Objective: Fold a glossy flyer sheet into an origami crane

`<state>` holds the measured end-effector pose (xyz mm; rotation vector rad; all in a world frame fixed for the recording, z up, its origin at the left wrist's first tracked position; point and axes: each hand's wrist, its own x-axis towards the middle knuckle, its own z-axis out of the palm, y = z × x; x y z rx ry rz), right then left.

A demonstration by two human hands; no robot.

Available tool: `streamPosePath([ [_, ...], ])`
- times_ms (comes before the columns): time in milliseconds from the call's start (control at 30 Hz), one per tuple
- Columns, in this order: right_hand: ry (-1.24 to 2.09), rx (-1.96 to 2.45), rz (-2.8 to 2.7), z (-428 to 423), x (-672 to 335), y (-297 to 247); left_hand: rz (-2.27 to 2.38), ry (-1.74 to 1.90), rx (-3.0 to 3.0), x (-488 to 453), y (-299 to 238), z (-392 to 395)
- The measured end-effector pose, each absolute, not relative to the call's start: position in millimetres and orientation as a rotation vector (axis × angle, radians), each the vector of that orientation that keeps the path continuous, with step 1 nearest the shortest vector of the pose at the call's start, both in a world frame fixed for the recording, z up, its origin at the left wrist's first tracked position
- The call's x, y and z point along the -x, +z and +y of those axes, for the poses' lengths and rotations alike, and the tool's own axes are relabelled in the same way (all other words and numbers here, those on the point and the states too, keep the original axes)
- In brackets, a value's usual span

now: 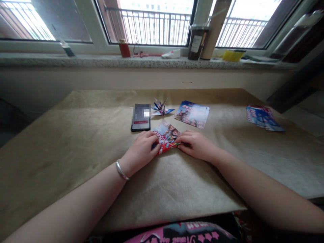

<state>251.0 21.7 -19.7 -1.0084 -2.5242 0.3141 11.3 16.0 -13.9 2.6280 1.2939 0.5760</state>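
A sheet of printed paper (167,132) lies on the table before me, its near edge folded up so that a red strip shows. My left hand (144,143) grips the left end of the fold between thumb and fingers. At the right end, my right hand (193,143) pinches the same fold. Just beyond the sheet stands a folded paper crane (162,108). A phone (141,118) lies to the crane's left, its screen partly blurred out. Right of the crane is a stack of square printed sheets (192,114).
Farther right on the table (63,145) lies another fanned pile of printed papers (264,118). Along the granite windowsill (96,61) stand a red container (124,49), a dark lidded box (196,44), a cardboard tube (215,30) and a yellow object (233,55).
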Motion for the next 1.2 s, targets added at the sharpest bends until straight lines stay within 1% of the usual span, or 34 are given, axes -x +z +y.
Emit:
streamPosePath([
  [167, 0.299, 1.096, -2.456, 20.8, -250.0, -20.2, 1.295, 0.522, -2.685, -9.9, -12.9, 17.4],
  [367, 0.268, 1.021, -2.493, 21.3, -249.3, -19.2, 1.298, 0.523, -2.746, -9.8, -13.4, 21.9],
  [667, 0.137, 1.053, -2.571, 23.2, -247.1, -20.2, 1.309, 0.536, -2.71, -8.0, -16.2, 29.4],
  [1200, 0.026, 1.047, -2.601, 27.1, -246.8, -23.0, 1.38, 0.583, -2.649, -9.3, -16.4, 32.9],
])
